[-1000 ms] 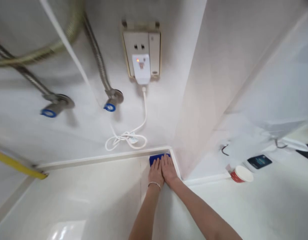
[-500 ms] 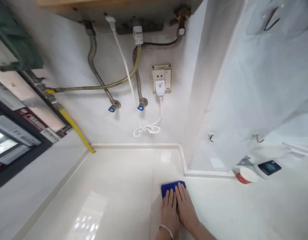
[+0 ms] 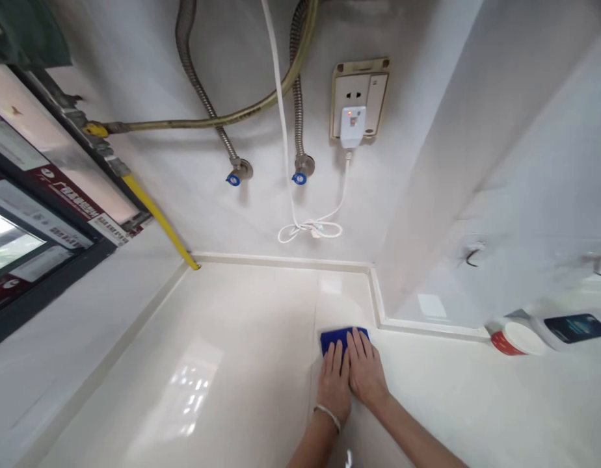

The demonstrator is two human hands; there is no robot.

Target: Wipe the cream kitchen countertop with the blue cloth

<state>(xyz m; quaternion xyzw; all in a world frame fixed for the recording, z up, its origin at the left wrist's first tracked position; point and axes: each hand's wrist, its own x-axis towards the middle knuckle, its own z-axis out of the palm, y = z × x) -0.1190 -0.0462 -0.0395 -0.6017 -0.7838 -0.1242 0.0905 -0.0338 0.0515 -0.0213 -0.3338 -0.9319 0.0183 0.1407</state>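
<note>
Both my hands lie flat, side by side, on a folded blue cloth [image 3: 343, 340] on a glossy cream countertop [image 3: 222, 364]. My left hand [image 3: 333, 383] wears a thin silver bangle, and my right hand [image 3: 366, 372] sits against it. The hands cover the cloth's near half, with only its far edge showing. The cloth is just short of the white trim strip [image 3: 378, 299] at the wall corner.
A white plug with a cable [image 3: 352, 127] sits in a wall socket above braided hoses and blue-marked valves [image 3: 239, 172]. A yellow pipe [image 3: 157, 214] runs down at left beside a window frame. A red-and-white tub [image 3: 518, 339] and a flat device [image 3: 571, 328] stand at right.
The view has pulled back and tilted, showing more wall and window. The cloth, pressed under both hands, has slid out of the corner along the counter and stays a little off the trim.
</note>
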